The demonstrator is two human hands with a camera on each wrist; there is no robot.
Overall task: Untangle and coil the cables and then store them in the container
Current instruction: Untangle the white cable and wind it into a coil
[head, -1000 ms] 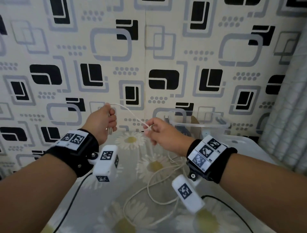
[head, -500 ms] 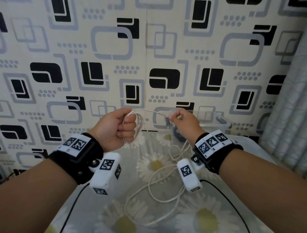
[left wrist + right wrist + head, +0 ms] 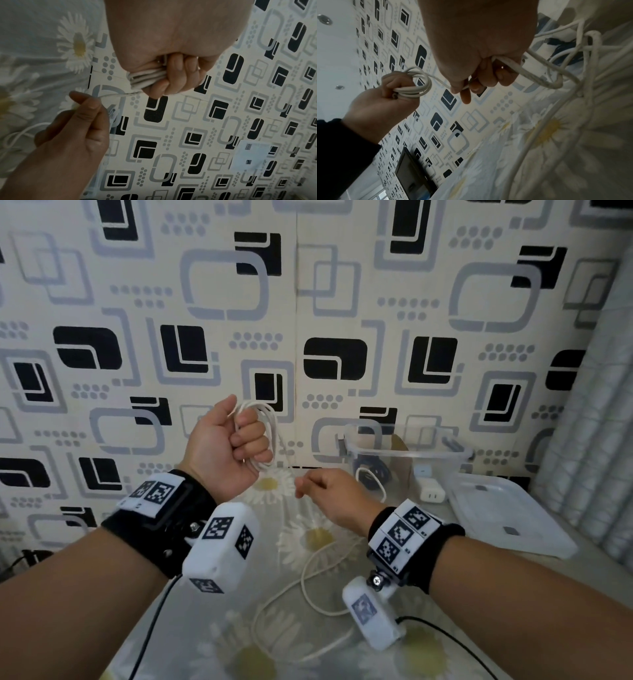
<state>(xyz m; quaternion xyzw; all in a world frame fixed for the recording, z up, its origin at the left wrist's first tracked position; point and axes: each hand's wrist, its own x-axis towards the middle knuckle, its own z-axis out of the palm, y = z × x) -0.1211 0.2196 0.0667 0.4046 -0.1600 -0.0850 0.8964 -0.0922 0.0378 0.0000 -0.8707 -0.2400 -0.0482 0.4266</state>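
The left hand (image 3: pixel 227 446) is raised above the table, fingers curled tight around several loops of a white cable (image 3: pixel 265 436); the left wrist view shows the bundled strands (image 3: pixel 145 77) clamped between fingers and palm. From this coil a single strand runs down to the right hand (image 3: pixel 329 491), which is lower and just beside the left. The right hand pinches the strand between thumb and index fingertip (image 3: pixel 465 97), with the other fingers curled loosely around it. Below the right hand, the uncoiled remainder of the cable (image 3: pixel 308 587) lies in slack loops on the daisy-print tablecloth (image 3: pixel 212 645). A clear plastic container (image 3: pixel 407 460) stands near the patterned wall (image 3: pixel 308 302), behind the right hand. It holds a dark coiled cable (image 3: pixel 371 470) and a white charger plug (image 3: pixel 430 489). Its lid (image 3: pixel 503 515) lies flat on the table just beside it.
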